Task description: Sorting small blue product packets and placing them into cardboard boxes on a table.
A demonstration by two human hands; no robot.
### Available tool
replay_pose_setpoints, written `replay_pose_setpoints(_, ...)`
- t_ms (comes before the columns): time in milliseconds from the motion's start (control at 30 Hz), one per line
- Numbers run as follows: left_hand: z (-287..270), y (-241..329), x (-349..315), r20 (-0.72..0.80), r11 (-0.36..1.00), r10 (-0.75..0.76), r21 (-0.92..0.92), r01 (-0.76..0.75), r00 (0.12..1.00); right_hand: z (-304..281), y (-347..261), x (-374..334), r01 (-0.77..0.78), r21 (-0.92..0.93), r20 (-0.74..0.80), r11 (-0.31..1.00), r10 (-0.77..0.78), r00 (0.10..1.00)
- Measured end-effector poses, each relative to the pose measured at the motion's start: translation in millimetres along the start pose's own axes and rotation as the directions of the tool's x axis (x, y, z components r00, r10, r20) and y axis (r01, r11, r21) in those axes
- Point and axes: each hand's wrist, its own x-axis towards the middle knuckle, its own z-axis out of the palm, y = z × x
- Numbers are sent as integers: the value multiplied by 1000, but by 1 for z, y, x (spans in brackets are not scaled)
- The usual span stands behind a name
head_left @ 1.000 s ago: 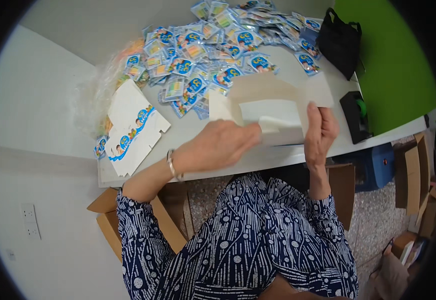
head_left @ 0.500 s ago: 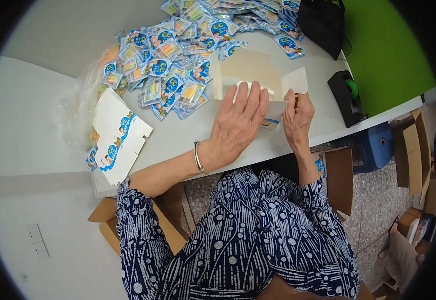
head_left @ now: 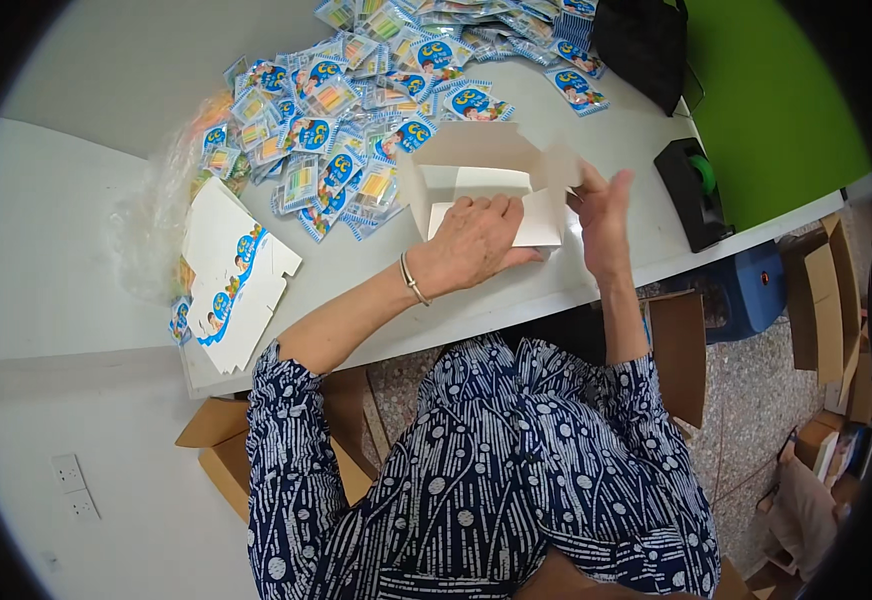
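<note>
An open white carton (head_left: 491, 130) stands on the white table with its flaps up. My left hand (head_left: 474, 243) is closed over its near wall, fingertips inside and thumb along the outside. At the carton's right side is my right hand (head_left: 606, 228), thumb raised apart from the fingers, which reach toward a motion-blurred flap. Part of those fingers is hidden by the flap. To the left lies a flat white carton blank (head_left: 241, 285) with a blue printed band.
A heap of small blue-and-white packets (head_left: 331, 130) covers the back left, beside a clear plastic bag (head_left: 151, 240). On the right are a black tape dispenser (head_left: 691, 195) with green tape and a black bag (head_left: 644, 45). Cardboard boxes (head_left: 678, 350) and a blue container (head_left: 751, 295) stand below the table.
My left hand has gone from flat across the carton's top to curled over its near wall. The carton is tilted differently, its inside now showing. My right hand's grip on the flap has loosened.
</note>
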Motion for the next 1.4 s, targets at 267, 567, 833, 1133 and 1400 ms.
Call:
replay_pose_setpoints(267,-1,8,0,-113,997,27,73,-19,993,19,-17,19,174,-649,250,740,-9,968)
replay_pose_setpoints(567,-56,37,-50,-499,982,179,147,-121,848,21,-17,26,278,-948,283,156,6,959)
replay_pose_setpoints(833,-40,-42,-35,-139,289,-644,-955,70,752,16,-22,21,300,-847,363,439,66,929)
replay_pose_setpoints(1133,7,-40,-12,-381,782,-516,-575,240,767,-6,-18,5,427,-708,544,563,49,838)
replay_pose_setpoints(1400,-12,-46,-38,-397,885,-147,-462,-59,906,-7,-29,6,457,-700,601,549,106,793)
